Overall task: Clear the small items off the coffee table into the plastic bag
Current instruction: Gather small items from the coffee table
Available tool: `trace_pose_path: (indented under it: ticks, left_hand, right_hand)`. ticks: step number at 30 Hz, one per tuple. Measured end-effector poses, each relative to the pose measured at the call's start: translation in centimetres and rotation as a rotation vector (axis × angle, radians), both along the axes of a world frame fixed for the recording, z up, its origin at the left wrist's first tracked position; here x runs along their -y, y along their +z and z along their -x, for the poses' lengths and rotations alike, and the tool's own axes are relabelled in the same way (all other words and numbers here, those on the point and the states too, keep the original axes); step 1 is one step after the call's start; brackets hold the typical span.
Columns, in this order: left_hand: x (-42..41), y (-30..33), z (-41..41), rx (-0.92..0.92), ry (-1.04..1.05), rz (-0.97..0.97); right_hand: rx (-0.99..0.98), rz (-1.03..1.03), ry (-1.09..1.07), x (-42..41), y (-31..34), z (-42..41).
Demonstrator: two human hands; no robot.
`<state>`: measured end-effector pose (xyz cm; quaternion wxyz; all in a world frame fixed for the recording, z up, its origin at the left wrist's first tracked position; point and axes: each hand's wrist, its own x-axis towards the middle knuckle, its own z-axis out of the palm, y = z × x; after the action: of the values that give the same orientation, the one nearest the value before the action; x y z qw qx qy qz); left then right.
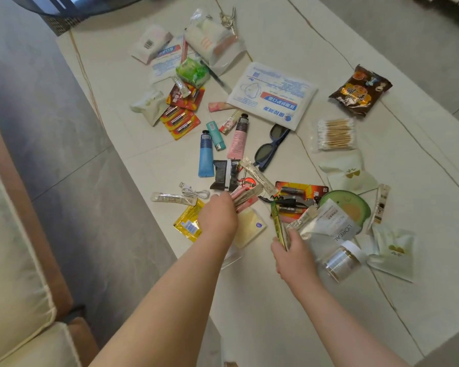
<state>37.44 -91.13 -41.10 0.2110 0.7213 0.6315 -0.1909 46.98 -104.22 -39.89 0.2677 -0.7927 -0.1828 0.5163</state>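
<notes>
Many small items lie scattered over the white coffee table [289, 300]. My left hand [217, 218] is closed on a bunch of thin pink and silver sachets [243, 196] near the table's left edge. My right hand [293, 256] grips a narrow green packet [278, 225] together with a silver L'Oreal sachet [329, 225]. A clear plastic bag [231, 256] shows partly under my left forearm at the table edge. Nearby lie a blue tube [206, 154], a pink tube [238, 137], sunglasses [269, 147] and a yellow sachet [188, 225].
Further back are battery packs [182, 120], a mask packet [272, 95], tissue packs [150, 43], keys [227, 18], a snack bag [359, 90] and cotton swabs [335, 133]. A small jar [342, 260] and white sachets [394, 251] lie right of my hand. A sofa [13, 260] stands left.
</notes>
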Motion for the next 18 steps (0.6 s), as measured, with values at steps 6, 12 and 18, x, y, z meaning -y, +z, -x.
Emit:
trace_pose_path:
  ticks: [6,12,18]
  left_hand:
    - [0.3,0.1,0.2,0.057,0.025,-0.009]
    - [1.6,3.8,1.3,0.218,0.237,0.060]
    - [4.2,10.3,4.1,0.666,0.675,0.382]
  right_hand:
    - [0.003,-0.004,0.004,0.2,0.4,-0.3]
    - [-0.073,-0.001,-0.006,-0.3,4.2,-0.4]
    - [-0.159,-0.013,0.074,-1.5,10.9,1.2]
